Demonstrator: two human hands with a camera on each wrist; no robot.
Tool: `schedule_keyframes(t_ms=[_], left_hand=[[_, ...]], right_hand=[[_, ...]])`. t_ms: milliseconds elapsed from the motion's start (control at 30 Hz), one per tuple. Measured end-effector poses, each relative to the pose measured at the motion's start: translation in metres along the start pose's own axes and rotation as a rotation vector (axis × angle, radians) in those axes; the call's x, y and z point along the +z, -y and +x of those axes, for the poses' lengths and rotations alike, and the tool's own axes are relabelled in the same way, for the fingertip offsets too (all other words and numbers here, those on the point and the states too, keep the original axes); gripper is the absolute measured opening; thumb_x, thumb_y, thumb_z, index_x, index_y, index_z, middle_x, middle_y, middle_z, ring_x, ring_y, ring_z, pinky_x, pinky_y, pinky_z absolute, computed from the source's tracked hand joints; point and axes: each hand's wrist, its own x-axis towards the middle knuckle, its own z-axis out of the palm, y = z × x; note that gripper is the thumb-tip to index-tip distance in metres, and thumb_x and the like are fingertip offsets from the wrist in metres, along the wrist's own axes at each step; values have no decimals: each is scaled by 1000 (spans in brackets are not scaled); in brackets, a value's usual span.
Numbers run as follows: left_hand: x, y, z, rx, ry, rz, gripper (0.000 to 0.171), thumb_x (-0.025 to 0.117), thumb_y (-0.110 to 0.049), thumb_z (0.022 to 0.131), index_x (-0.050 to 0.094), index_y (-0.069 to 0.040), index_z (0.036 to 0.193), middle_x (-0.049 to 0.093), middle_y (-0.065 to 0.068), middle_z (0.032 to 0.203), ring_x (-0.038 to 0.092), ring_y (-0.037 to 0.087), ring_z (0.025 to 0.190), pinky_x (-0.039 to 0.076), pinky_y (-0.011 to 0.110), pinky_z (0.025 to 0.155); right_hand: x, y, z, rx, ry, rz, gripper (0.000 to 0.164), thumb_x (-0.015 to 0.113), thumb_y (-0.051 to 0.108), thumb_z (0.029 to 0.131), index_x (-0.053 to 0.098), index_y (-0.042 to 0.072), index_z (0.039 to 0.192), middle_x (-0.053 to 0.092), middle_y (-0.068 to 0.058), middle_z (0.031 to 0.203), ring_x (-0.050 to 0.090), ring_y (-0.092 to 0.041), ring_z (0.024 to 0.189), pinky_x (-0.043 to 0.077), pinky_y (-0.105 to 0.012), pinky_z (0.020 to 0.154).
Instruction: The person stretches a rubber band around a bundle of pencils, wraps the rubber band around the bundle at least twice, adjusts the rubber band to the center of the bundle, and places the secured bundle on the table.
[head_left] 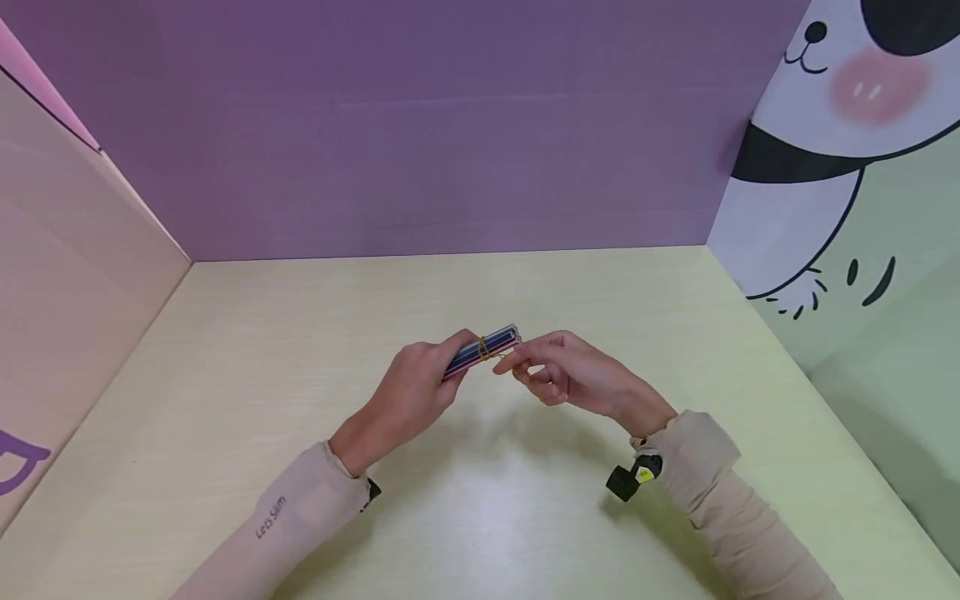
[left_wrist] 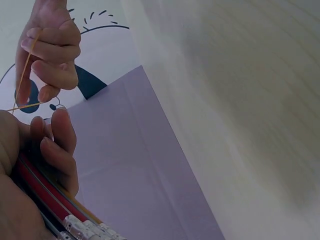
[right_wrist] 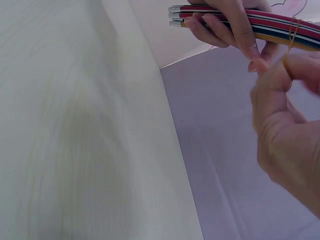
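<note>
My left hand (head_left: 411,387) grips a bundle of striped pencils (head_left: 463,360) above the table. Around the bundle, near the end toward my right hand, runs a thin yellow rubber band (head_left: 483,348). My right hand (head_left: 581,373) holds a stretched loop of that band with curled fingers, beside the pencil ends. In the left wrist view the band (left_wrist: 29,65) stretches taut between the two hands. Red, dark blue and yellow-orange pencils (right_wrist: 270,25) show in the right wrist view, their silvery ferrules (right_wrist: 175,15) sticking out past my left hand.
Both hands are over a pale wood-grain table (head_left: 225,375). A purple panel (head_left: 450,167) stands at its back, a pale pink panel (head_left: 67,250) on the left, and a green panel with a cartoon animal (head_left: 885,333) on the right. A small black camera (head_left: 624,482) sits at my right wrist.
</note>
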Motion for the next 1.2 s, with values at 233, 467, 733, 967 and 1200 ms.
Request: schedule_keyframes(t_ms=[233, 467, 733, 967, 1200], left_hand=[[-4, 4, 0, -12, -23, 47, 24, 69, 2, 89, 63, -8, 110, 67, 3, 74, 48, 12, 54, 46, 27, 54], [-1, 4, -1, 20, 2, 110, 23, 69, 3, 89, 63, -9, 108, 67, 0, 72, 45, 10, 51, 42, 24, 49], [3, 4, -1, 152, -94, 345, 38, 73, 10, 78, 58, -7, 108, 66, 2, 68, 46, 10, 46, 40, 24, 40], [7, 9, 0, 267, -154, 532, 33, 71, 8, 80, 55, -5, 106, 51, 3, 59, 41, 13, 44, 31, 22, 36], [19, 17, -3, 320, -140, 583, 27, 68, 7, 82, 52, -6, 100, 52, 3, 58, 43, 13, 44, 33, 22, 38]], right_hand=[[-4, 3, -4, -76, -80, -73, 24, 54, 1, 97, 75, 4, 107, 46, -1, 70, 32, -12, 54, 22, -25, 50], [-9, -5, 2, 15, 6, -359, 20, 69, 6, 90, 70, -7, 105, 44, 2, 55, 24, -12, 45, 18, -24, 43], [-16, -22, -1, -117, 397, -81, 63, 54, 60, 96, 69, 1, 115, 49, 9, 62, 25, -8, 47, 35, -16, 49], [-3, -23, -2, -178, 203, 80, 59, 47, 60, 97, 64, 9, 123, 60, -1, 98, 41, 0, 57, 23, -14, 41], [7, -22, 0, -131, 3, 74, 45, 52, 46, 102, 68, 8, 120, 62, -1, 88, 43, -6, 61, 28, -14, 44]])
